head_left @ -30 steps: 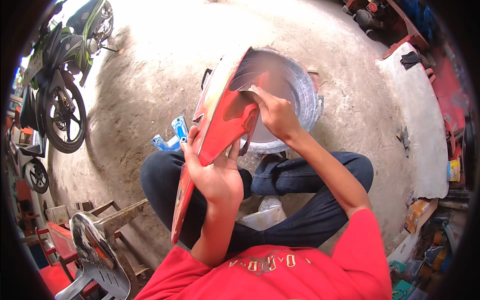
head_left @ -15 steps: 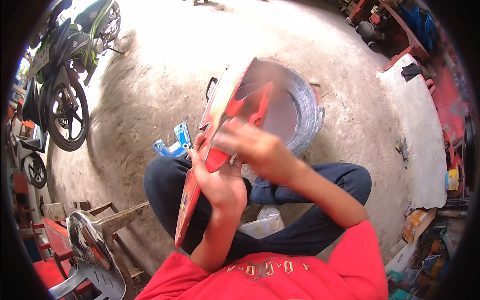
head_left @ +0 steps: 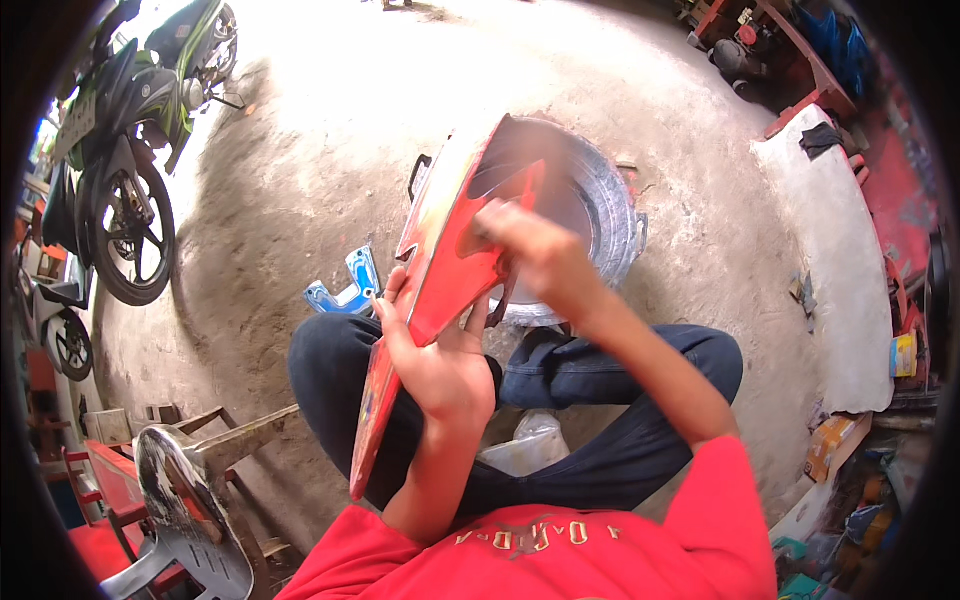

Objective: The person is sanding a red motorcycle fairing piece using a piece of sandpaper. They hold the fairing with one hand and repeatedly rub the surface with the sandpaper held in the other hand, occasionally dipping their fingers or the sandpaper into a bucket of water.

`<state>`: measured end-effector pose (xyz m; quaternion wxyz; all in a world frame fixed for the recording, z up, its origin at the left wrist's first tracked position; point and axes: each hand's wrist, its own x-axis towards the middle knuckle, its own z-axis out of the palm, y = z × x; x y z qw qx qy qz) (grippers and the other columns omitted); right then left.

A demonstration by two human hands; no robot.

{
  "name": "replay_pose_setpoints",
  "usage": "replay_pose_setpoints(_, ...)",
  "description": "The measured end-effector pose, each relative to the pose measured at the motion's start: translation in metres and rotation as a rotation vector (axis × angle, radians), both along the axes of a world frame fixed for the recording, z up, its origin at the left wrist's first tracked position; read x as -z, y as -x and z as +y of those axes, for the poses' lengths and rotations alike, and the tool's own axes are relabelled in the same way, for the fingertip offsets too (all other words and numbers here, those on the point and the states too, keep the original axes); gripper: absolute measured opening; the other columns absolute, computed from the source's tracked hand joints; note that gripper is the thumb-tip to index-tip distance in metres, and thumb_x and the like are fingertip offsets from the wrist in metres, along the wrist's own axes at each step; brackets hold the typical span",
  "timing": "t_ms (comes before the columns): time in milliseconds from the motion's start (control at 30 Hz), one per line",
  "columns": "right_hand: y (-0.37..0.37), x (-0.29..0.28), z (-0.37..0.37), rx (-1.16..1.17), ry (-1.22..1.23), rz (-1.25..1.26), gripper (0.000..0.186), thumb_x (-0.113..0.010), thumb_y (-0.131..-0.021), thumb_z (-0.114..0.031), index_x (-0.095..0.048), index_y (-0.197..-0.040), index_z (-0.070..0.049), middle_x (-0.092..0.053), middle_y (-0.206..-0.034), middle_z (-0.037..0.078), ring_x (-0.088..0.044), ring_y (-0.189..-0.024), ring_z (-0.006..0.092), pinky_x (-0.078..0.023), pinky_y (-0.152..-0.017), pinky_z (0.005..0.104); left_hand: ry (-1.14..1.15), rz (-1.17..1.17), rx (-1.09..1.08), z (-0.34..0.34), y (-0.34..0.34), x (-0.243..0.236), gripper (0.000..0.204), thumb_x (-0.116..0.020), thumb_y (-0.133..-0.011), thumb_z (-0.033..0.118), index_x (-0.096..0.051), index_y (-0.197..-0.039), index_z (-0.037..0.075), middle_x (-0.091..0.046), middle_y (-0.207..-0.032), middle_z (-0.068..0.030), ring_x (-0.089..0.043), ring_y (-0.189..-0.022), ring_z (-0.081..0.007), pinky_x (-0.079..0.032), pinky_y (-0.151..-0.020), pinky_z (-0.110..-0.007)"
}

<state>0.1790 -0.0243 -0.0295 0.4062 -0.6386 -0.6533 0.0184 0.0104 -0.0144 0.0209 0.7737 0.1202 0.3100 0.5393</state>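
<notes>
A long red motorcycle body panel (head_left: 455, 275), pale along its far left edge, slants from between my knees up over a round tub. My left hand (head_left: 440, 365) holds it from beneath, thumb along the left edge and fingers around its underside. My right hand (head_left: 535, 245) presses on the panel's upper face with its fingers drawn together. Motion smears it, and whatever lies under the fingertips cannot be made out. Behind the panel stands the grey tub (head_left: 612, 225) with murky liquid in it, partly hidden by the panel and my right hand.
Left of the tub, a blue and white bracket-shaped part (head_left: 345, 285) lies on the concrete floor. A motorcycle (head_left: 130, 190) is parked at the far left. A worn chair (head_left: 195, 500) stands near left; a pale slab (head_left: 830, 270) lies along the right. Between my legs sits a whitish container (head_left: 525, 450).
My right hand has slid a little up and to the right along the panel, uncovering more of its red face. My left hand and the panel stay nearly in place.
</notes>
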Motion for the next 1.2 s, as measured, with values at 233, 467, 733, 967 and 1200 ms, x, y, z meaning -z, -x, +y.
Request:
replay_pose_setpoints(233,-0.028,0.004,0.000,-0.020,0.088,0.025,0.042,-0.058,-0.089,0.001,-0.068,-0.130,-0.006,-0.070,-0.130,0.017,-0.064,-0.127,0.0347,-0.053,-0.107,0.0445,0.014,0.014,0.026,-0.002,-0.005,-0.001,0.044,-0.037,-0.112,0.048,-0.043,-0.142,0.017,-0.054,-0.147,-0.0114,-0.055,-0.135,-0.0294,-0.050,-0.106,-0.052)
replay_pose_setpoints(467,0.018,-0.015,-0.004,-0.176,0.002,-0.063,0.046,-0.054,-0.093,0.003,-0.066,-0.135,-0.009,-0.069,-0.132,0.018,-0.062,-0.129,0.0356,-0.051,-0.111,0.0427,-0.022,-0.024,0.029,-0.001,0.004,0.007,0.045,-0.037,-0.111,0.050,-0.044,-0.141,0.017,-0.053,-0.149,-0.0105,-0.054,-0.137,-0.0295,-0.049,-0.107,-0.052)
replay_pose_setpoints(733,0.048,-0.027,-0.009,-0.295,-0.095,-0.100,0.047,-0.061,-0.088,-0.003,-0.065,-0.135,-0.008,-0.066,-0.136,0.020,-0.064,-0.127,0.0359,-0.053,-0.108,0.0428,-0.039,-0.058,-0.041,0.006,0.004,0.016,0.044,-0.038,-0.111,0.049,-0.044,-0.140,0.016,-0.055,-0.146,-0.0116,-0.056,-0.134,-0.0294,-0.051,-0.105,-0.051)
replay_pose_setpoints(967,0.028,-0.011,-0.006,-0.175,-0.023,-0.030,0.048,-0.059,-0.088,0.001,-0.064,-0.134,-0.006,-0.065,-0.137,0.019,-0.062,-0.130,0.0349,-0.053,-0.107,0.0433,-0.046,0.000,-0.016,-0.003,-0.004,0.015,0.041,-0.038,-0.110,0.039,-0.041,-0.144,0.016,-0.054,-0.147,-0.0143,-0.056,-0.134,-0.0314,-0.052,-0.105,-0.052)
replay_pose_setpoints(1200,-0.022,-0.005,0.007,0.017,0.341,0.376,0.041,-0.060,-0.092,-0.007,-0.066,-0.133,-0.009,-0.069,-0.131,0.019,-0.065,-0.126,0.0339,-0.053,-0.106,0.0431,0.004,0.007,-0.020,-0.006,-0.010,0.008,0.042,-0.041,-0.106,0.032,-0.043,-0.144,0.015,-0.055,-0.145,-0.0147,-0.057,-0.133,-0.0317,-0.049,-0.106,-0.052)
